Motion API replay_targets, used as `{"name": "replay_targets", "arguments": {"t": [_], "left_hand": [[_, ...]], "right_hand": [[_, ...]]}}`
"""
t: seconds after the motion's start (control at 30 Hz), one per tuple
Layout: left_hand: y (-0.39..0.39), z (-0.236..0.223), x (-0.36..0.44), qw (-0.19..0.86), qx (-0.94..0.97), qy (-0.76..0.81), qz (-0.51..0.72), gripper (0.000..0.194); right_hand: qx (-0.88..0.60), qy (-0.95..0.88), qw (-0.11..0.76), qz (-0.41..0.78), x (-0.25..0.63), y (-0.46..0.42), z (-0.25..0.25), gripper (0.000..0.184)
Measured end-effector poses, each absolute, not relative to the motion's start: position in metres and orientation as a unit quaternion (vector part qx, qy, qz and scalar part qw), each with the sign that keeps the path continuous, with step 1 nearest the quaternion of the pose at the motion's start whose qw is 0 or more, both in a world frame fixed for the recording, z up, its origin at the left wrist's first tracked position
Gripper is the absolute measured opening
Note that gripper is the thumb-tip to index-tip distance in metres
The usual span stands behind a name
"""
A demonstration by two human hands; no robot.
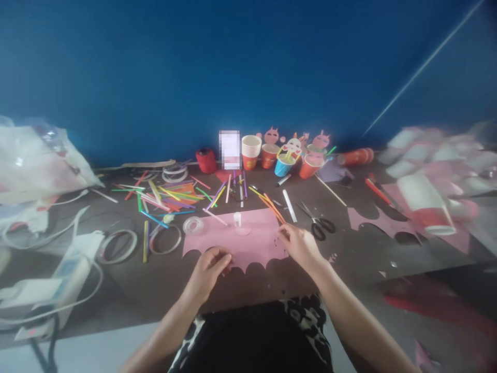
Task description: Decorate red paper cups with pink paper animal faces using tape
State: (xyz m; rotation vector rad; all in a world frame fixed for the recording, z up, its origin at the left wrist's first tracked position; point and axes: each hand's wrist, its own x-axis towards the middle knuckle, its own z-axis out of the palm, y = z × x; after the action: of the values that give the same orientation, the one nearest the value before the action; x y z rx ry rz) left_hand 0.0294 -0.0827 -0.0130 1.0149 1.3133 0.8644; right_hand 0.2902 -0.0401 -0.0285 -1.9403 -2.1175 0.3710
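Observation:
A pink sheet of paper [221,235] with scalloped cut-outs along its near edge lies in front of me. My left hand [212,267] is over its near left part, thumb and fingers closed together; what they hold, if anything, is hidden. At the sheet's right edge, my right hand [302,246] has its fingertips pinched, and I cannot make out anything between them. Just beyond those fingertips lie orange straws [274,207]. A small pink paper round [243,231] and a little white piece [237,219] rest on the sheet. Black-handled scissors [323,227] lie right of my right hand.
Loose colored straws [166,197] and a tape roll [193,225] are to the left, with a white power strip [73,269]. At the back stand stacked paper cups [251,150] and decorated cups [284,165]. Pink scraps [375,220] and a tipped cup [427,204] lie right.

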Motion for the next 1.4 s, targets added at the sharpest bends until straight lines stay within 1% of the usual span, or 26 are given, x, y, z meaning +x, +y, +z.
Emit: {"name": "replay_targets", "arguments": {"t": [0.23,0.4,0.7,0.83,1.03,1.2,1.4], "left_hand": [[-0.084,-0.014,0.03,0.547,0.544,0.557,0.308,0.019],[-0.084,-0.018,0.028,0.48,0.618,0.552,0.289,0.017],[-0.085,-0.027,0.029,0.352,0.756,0.502,0.231,0.013],[-0.084,-0.033,0.028,0.298,0.795,0.482,0.215,0.012],[-0.084,-0.037,0.025,0.264,0.807,0.472,0.238,0.011],[-0.082,-0.037,0.025,0.268,0.816,0.463,0.219,0.011],[-0.083,-0.037,0.026,0.271,0.811,0.464,0.232,0.012]], "right_hand": [[-0.648,-0.737,0.136,0.134,0.281,-0.048,-0.03,0.011],[-0.636,-0.743,0.137,0.153,0.275,-0.051,-0.028,0.015],[-0.592,-0.775,0.142,0.171,0.258,-0.068,-0.019,0.012],[-0.572,-0.788,0.129,0.185,0.25,-0.073,-0.017,0.012],[-0.564,-0.789,0.137,0.199,0.246,-0.077,-0.017,0.015],[-0.561,-0.788,0.15,0.203,0.242,-0.079,-0.019,0.017],[-0.552,-0.791,0.155,0.214,0.239,-0.079,-0.02,0.013]]}}
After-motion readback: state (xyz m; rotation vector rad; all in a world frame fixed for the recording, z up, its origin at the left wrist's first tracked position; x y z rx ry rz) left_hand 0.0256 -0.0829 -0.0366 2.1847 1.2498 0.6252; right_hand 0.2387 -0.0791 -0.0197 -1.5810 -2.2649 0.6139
